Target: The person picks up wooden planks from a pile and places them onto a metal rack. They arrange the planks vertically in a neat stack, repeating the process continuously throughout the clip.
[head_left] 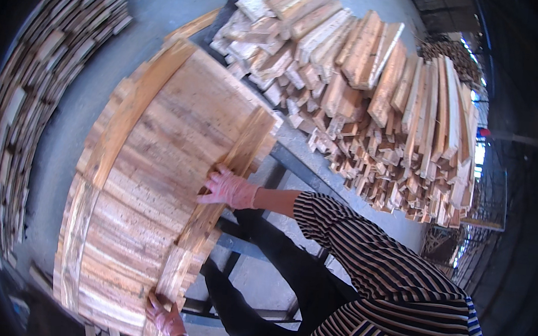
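Slatted panel [156, 136]: bare wood, matt, rough-looking, with streaked grain and dark specks. 
Rails [135, 108] along the panel: wood, unpainted, smoother in look on the yellower lengths. 
Gloves [232, 190]: thin, wrinkled, plastic- or rubber-like. 
Shirt [377, 248]: striped cloth, softly creased. 
Trousers [280, 265]: black cloth, matt. 
Piled timber [364, 106]: raw wood, rough, with coarse-cut ends. 
Left-hand stack [40, 77]: raw wood, matt. 
Frame [301, 167]: metal-looking, dull. 
Floor [162, 2]: concrete-like, matt.

Battens [131, 110] flank a free lane across the boards [169, 140].
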### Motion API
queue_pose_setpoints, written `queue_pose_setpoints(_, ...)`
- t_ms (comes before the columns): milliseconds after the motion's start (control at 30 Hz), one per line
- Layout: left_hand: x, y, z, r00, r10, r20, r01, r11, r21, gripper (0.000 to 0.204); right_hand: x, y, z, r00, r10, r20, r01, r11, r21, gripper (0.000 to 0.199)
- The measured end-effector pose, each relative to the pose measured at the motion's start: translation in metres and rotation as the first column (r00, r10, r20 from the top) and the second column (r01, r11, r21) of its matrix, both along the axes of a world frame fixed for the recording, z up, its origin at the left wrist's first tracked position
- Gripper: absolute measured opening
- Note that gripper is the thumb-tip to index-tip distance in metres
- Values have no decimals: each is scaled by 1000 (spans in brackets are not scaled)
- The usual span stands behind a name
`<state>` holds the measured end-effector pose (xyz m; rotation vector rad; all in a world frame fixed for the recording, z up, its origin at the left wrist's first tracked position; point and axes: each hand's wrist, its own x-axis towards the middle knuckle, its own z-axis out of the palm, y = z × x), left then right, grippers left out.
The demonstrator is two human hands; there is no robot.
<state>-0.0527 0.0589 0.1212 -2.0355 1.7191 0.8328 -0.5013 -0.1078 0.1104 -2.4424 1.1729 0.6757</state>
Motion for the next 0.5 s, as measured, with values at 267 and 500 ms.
queue_pose_setpoints(267, -9, -11, -9, 995, -93, 27, 92, 995, 39, 111, -31, 2, -10, 986, -69, 153, 81, 994, -73, 58)
queue_pose_setpoints(500, -84, -80, 27, 987, -146, 74, 121, 955, 271, 119, -27, 43, 93, 660, -660, 358, 673, 732, 109, 79)
